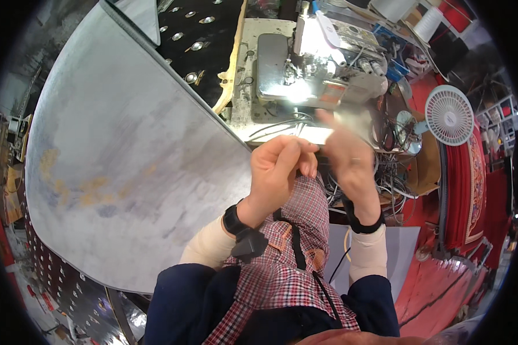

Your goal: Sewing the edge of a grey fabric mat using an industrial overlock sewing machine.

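My left hand (275, 171) is held up over my lap, thumb and fingertips pinched together. Whatever lies in that pinch is too small or hidden to name. Beside it on the right, my right hand (352, 158) is smeared by motion, so its fingers cannot be read. Both hands hover just in front of a sewing machine (351, 86), whose lamp glows brightly over the bed. A large grey mat-like piece (126, 132) with a rounded outline and a dark bound edge spreads out to the left of my left hand.
Black boards with shiny metal studs (198, 46) stand beyond and below the grey piece. Tangled cables (388, 184) hang under the machine's right side. A white round fan (450, 115) and a stack of red carpets (469, 190) stand at the right. Thread cones (429, 24) are at the back right.
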`<state>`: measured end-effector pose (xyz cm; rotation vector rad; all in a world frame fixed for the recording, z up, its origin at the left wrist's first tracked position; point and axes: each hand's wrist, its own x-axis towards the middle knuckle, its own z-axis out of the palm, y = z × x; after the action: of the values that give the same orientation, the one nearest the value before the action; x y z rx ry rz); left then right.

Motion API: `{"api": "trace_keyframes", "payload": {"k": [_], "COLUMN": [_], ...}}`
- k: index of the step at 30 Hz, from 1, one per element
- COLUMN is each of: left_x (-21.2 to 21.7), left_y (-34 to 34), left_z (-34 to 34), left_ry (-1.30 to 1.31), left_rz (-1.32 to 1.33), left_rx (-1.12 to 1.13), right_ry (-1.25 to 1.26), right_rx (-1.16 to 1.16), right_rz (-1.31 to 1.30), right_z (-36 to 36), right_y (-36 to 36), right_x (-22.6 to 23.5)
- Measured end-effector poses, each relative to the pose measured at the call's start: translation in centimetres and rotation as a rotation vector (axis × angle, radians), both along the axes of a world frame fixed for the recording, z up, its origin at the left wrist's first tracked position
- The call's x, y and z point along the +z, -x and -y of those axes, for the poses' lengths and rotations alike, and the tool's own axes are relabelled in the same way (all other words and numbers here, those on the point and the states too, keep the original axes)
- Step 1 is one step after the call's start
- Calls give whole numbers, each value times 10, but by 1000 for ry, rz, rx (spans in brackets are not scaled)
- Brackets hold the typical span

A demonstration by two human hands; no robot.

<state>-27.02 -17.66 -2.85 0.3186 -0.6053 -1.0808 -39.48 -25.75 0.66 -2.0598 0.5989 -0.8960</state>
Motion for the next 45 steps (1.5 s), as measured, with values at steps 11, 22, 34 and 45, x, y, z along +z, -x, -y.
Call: {"api": "trace_keyframes", "payload": {"k": [11,22,34,45], "left_x": [23,26,-10,-11], "left_y": [-29,-7,-2,-13], "left_z": [18,34,60,60], "left_ry": [254,72,209,66], "left_rz": [897,1397,1575,1720], "left_rx": [437,101,149,401], "right_ry": [213,-521,-838,-703], "right_rx": [93,109,-141,-555], "right_rz": [22,547,999,868], "right_z": [-36,-25,-19,53], "right_y": [11,51,103,200], "right_x": [-19,-48,-69,-113]}}
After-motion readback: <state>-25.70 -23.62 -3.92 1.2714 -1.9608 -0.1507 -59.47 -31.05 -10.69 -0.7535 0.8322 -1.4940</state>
